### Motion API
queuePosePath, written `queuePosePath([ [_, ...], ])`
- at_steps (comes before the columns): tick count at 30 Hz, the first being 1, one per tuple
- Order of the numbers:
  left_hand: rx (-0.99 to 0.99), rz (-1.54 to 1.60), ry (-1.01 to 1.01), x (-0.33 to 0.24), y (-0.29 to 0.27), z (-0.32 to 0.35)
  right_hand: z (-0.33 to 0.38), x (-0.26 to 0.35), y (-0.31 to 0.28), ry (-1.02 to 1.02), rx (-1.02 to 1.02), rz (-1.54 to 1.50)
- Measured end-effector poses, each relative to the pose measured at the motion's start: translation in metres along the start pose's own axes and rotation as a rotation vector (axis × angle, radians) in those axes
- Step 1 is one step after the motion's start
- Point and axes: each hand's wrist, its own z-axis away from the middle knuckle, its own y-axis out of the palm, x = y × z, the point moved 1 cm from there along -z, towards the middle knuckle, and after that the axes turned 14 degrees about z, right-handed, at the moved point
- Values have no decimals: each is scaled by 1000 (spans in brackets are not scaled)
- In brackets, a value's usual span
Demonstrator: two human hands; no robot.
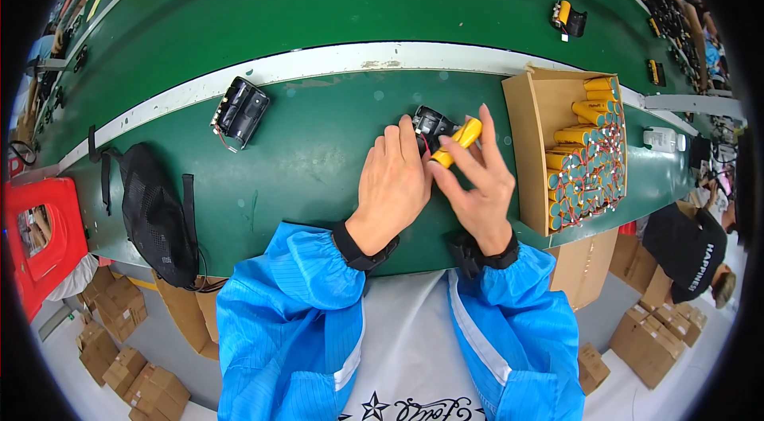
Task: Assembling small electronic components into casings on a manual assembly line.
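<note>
In front of me on the green bench, a black plastic housing point(432, 122) with an open hollow lies between my hands. My left hand point(391, 181) grips its left side, fingers close together and partly hiding it. A yellow cylindrical battery pack point(460, 142) is tilted over the housing's right side, pinched in my right hand point(482, 182). Thin red wires point(425, 142) show beside my left fingertips. To the left lies another open black housing point(243, 111) with a small board and wires along its edge.
At the right stands a cardboard box point(523, 150) filled with yellow battery packs. A black bag point(157, 210) lies at the left, near a red plastic stool point(49, 210). Beyond a white rail point(374, 56) sits a housing with a yellow pack point(567, 19). A bottle point(664, 139) stands far right.
</note>
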Motion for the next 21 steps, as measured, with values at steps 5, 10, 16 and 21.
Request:
queuePosePath([
  [5, 9, 132, -19, 4, -6, 4, 1, 2, 14, -59, 14, -7],
  [10, 135, 324, -125, 7, -29, 7, -9, 13, 6, -78, 180, 155],
  [16, 144, 268, -32, 6, -41, 7, -16, 22, 3, -38, 227, 220],
  [21, 197, 169, 55, 12, -43, 10, -17, 22, 7, -80, 204, 252],
])
